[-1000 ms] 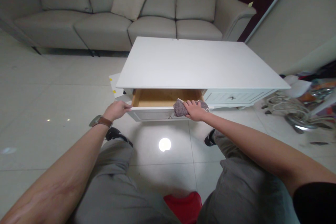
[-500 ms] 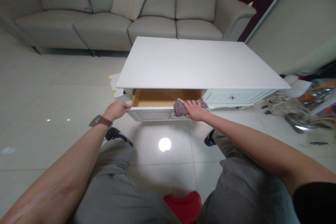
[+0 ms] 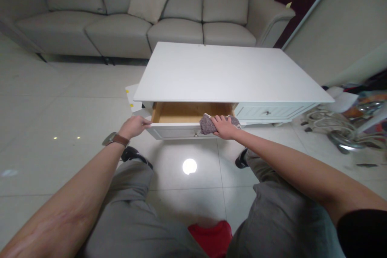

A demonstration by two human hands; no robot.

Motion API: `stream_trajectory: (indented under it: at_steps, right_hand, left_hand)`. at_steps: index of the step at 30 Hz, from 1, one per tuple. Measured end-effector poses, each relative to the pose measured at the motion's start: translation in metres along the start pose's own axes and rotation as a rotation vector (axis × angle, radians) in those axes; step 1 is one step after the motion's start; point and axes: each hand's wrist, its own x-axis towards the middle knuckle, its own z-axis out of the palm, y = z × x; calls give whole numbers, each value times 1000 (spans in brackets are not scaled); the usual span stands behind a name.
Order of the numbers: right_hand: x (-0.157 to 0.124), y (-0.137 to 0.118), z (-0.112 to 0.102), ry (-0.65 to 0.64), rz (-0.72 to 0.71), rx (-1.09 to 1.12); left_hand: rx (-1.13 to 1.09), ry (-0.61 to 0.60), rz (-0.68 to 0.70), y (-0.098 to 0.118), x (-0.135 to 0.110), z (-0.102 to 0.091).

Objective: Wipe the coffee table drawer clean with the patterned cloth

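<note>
A white coffee table (image 3: 223,74) stands in front of me with its left drawer (image 3: 173,132) pulled out, showing a bare wooden inside. My left hand (image 3: 135,126) grips the left end of the drawer front, thumb and fingers closed on its edge. On the right part of that same front, my right hand (image 3: 224,126) presses a folded grey-brown cloth (image 3: 207,124) against the top edge, fingers bent over it. The cloth hides the rim beneath it. A small metal knob (image 3: 196,134) shows on the drawer front, just left of and below the cloth.
Behind the table runs a long grey sofa (image 3: 121,32) with a cushion (image 3: 148,1). The second drawer (image 3: 272,111) is closed. Cables and a metal stand base (image 3: 346,145) lie on the right. Something red (image 3: 211,238) rests on the floor between my legs.
</note>
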Motion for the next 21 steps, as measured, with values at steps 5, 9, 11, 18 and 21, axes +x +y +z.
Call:
stream_trajectory:
  at_steps: [5, 9, 11, 18, 21]
  right_hand:
    - [0, -1, 0, -1, 5, -5]
    - [-1, -1, -1, -3, 8, -3]
    - [-1, -1, -2, -4, 8, -1]
    - [-1, -1, -1, -5, 4, 2]
    - [-1, 0, 0, -2, 3, 2]
  left_hand:
    - [9, -15, 2, -1, 0, 1]
    - [33, -24, 8, 0, 0, 0]
    - [44, -28, 10, 0, 0, 0]
    - [19, -22, 6, 0, -1, -1]
    - [21, -22, 11, 0, 0, -1]
